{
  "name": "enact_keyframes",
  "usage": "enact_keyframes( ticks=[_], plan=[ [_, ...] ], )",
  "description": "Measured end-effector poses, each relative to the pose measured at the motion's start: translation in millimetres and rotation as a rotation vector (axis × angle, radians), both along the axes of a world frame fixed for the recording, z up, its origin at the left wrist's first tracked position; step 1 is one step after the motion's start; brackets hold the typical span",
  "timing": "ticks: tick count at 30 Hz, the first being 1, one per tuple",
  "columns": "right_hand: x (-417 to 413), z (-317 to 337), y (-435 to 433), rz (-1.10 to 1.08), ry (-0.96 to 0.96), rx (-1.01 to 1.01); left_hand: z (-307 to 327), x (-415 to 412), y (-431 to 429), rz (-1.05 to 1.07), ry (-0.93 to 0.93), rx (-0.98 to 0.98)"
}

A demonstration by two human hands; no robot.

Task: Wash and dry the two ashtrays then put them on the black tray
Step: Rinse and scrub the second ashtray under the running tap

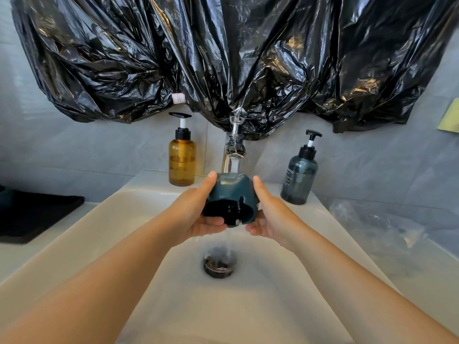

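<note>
Both your left hand [198,216] and right hand [269,217] are curling fingers round the teal ashtray [231,192]; tilt its opening under the faucet [232,155].

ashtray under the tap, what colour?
Dark teal ashtray, black inside; head view.

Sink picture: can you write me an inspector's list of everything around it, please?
Surface: white sink, with water running down to the drain.
Job's things: teal ashtray held tilted under the stream from the tap; black tray on the counter to the left; second ashtray not seen.
Clutter: amber pump bottle and grey pump bottle on either side of the tap; clear plastic wrap on the right counter.
Hands: left hand and right hand both grip the ashtray from its sides.
Cables: nothing seen.
Surroundings: black plastic sheet hanging over the grey wall; yellow cloth at the right edge.
</note>
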State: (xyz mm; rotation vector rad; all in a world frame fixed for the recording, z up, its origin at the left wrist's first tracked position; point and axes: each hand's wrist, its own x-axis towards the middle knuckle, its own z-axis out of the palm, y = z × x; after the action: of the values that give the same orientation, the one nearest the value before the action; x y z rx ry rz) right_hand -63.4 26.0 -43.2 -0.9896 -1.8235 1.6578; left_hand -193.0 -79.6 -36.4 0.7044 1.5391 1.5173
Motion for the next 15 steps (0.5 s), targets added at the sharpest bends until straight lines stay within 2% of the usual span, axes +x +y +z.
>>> enact_keyframes(
  ticks=[3, 7, 11, 15],
  plan=[
    [-1.6, -1.6, 0.1, 0.07, -0.121, 0.157, -0.9, -2.4, -1.9, 0.028, -0.093, -0.07],
    [0.0, 0.8, -2.9, 0.183, -0.088, 0.139, -1.4, -1.9, -3.8, -0.012, -0.111, -0.191],
    [1.2, -1.4, 0.4, 0.152, -0.086, 0.061, -4.6, -2.7, -2.4, -0.074, 0.074, -0.253],
    [1.7, -5.3, 5.0, 0.057, -0.087, 0.014, -8.1, -2.0, 1.9, -0.016, 0.28, -0.239]
  ],
)
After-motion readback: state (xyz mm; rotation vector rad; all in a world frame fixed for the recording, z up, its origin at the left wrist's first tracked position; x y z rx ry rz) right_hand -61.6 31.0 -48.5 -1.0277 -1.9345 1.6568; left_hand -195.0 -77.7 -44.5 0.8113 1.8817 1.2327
